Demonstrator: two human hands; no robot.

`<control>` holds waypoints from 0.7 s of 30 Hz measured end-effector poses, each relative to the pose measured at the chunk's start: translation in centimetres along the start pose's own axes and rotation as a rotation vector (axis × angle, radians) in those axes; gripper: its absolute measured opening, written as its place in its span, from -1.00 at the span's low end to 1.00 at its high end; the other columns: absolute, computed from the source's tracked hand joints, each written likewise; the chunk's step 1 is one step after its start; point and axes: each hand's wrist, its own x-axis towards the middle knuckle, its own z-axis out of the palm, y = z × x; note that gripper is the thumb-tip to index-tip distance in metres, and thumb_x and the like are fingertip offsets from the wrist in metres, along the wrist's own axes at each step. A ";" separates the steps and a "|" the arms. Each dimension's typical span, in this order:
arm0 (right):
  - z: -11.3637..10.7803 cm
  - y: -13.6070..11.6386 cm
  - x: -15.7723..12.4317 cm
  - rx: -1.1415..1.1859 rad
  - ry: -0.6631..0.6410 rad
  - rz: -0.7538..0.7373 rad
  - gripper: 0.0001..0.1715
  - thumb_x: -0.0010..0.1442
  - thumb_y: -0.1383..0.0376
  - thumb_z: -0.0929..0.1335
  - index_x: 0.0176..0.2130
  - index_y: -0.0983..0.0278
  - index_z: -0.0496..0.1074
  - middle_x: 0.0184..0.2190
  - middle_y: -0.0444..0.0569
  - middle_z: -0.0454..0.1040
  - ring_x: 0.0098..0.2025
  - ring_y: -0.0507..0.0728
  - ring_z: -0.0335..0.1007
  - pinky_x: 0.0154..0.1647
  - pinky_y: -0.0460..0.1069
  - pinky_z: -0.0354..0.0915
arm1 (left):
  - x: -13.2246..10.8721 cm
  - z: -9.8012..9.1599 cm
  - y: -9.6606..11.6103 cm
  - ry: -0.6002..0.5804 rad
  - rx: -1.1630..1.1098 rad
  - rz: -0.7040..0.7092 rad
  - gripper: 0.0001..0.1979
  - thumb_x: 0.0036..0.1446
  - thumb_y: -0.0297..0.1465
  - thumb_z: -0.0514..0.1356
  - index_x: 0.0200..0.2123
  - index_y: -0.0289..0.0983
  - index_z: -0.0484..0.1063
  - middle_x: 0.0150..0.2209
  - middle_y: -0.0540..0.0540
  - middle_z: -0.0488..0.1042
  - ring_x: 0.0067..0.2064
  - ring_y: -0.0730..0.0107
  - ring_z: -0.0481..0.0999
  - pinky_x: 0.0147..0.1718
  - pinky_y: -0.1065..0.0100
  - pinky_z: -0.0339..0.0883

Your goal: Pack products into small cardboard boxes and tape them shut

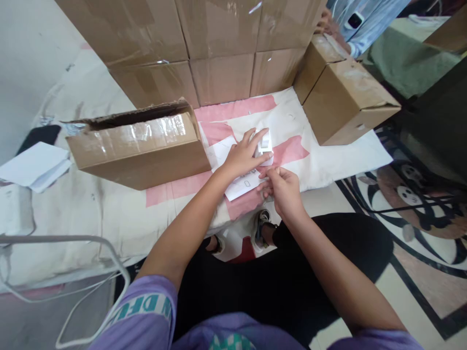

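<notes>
My left hand [243, 154] rests on the cloth-covered table, its thumb and fingers around a small white object [266, 144] that looks like plastic. Part of that object is hidden by the fingers. Under the same hand lies a white sheet of paper [237, 190] printed with small outlined shapes. Just to the right and nearer to me, my right hand [282, 189] is closed in a pinch above the table's front edge. Whatever its fingertips hold, if anything, is too small to make out.
An open cardboard box [146, 155] stands left of my hands. Stacked taped cartons [222, 73] form a wall behind, with more boxes [346, 102] at right. Another person's hand [330, 26] touches those. Folded papers [34, 163] and a white metal tube [109, 253] are at left.
</notes>
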 end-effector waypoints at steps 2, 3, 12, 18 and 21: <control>0.0 0.3 0.0 0.007 0.018 0.051 -0.64 0.02 0.22 0.48 -0.56 0.27 0.26 -0.40 -0.06 0.54 -0.66 -0.05 0.38 -0.76 -0.16 0.14 | 0.1 0.1 -0.1 -0.003 -0.013 -0.016 -0.24 0.24 -0.05 0.13 0.44 0.08 -0.05 0.50 -0.14 -0.13 0.41 -0.07 0.17 0.29 -0.17 0.07; 0.0 0.4 0.0 0.008 0.021 0.067 -0.66 0.01 0.22 0.48 -0.56 0.28 0.28 -0.42 -0.07 0.54 -0.67 -0.05 0.38 -0.76 -0.16 0.14 | 0.1 0.2 -0.1 -0.012 -0.015 -0.012 -0.22 0.21 -0.05 0.16 0.44 0.09 -0.06 0.50 -0.13 -0.13 0.40 -0.09 0.17 0.28 -0.16 0.09; 0.4 1.3 -0.7 -0.036 -0.049 0.044 -0.70 0.05 0.23 0.43 -0.56 0.25 0.28 -0.52 -0.09 0.51 -0.67 -0.01 0.35 -0.77 -0.14 0.12 | -0.3 1.3 -0.6 0.033 0.179 0.067 0.10 0.03 -0.14 0.38 0.48 0.01 -0.21 0.51 -0.24 -0.20 0.38 -0.24 0.16 0.25 -0.17 0.06; 0.0 0.1 -1.0 -0.010 -0.088 -0.203 -0.52 0.15 0.28 0.41 -0.59 0.23 0.08 -0.30 -0.05 0.56 -0.56 -0.01 0.45 -0.66 -0.11 0.19 | -0.1 1.0 -0.8 0.080 0.097 0.085 -0.11 0.16 -0.10 0.29 0.45 -0.01 -0.06 0.49 -0.27 -0.11 0.39 -0.19 0.17 0.22 -0.17 0.12; -0.1 -0.9 -1.2 -0.064 -0.076 -0.382 -0.55 0.20 0.34 0.38 -0.59 0.24 0.10 -0.32 -0.07 0.55 -0.46 0.01 0.51 -0.48 -0.08 0.32 | -0.1 0.2 -0.4 0.190 -0.023 0.130 -0.22 0.20 -0.05 0.26 0.40 -0.11 0.10 0.44 -0.31 0.05 0.30 -0.09 0.31 0.18 -0.05 0.22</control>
